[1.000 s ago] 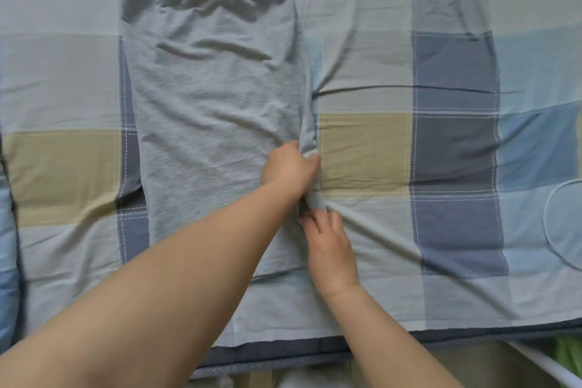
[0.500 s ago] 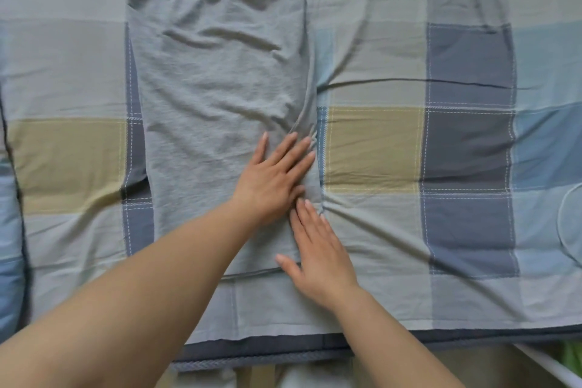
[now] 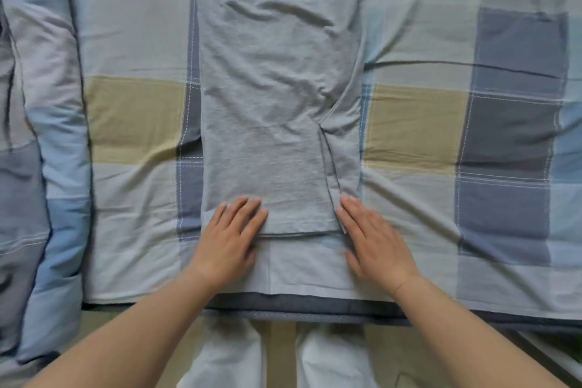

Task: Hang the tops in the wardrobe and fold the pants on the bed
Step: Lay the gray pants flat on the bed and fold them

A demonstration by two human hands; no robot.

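Grey pants [image 3: 277,98] lie lengthwise on the checked bed sheet [image 3: 419,123], one leg folded over the other, waistband at the top edge of view and hems toward me. My left hand [image 3: 233,236] lies flat with straight fingers on the hem's left corner. My right hand [image 3: 371,236] lies flat beside the hem's right edge, fingertips touching the fabric. Neither hand grips anything.
A rolled quilt [image 3: 41,135] in blue and grey checks runs along the left side of the bed. The bed's dark front edge [image 3: 315,305] crosses below my wrists, with my light trouser legs [image 3: 330,359] and the floor beneath it.
Both hands slid from the pants' right edge near the middle down to the hem and moved apart, the left one to the left corner. The view shifted, so the pants now sit centred.
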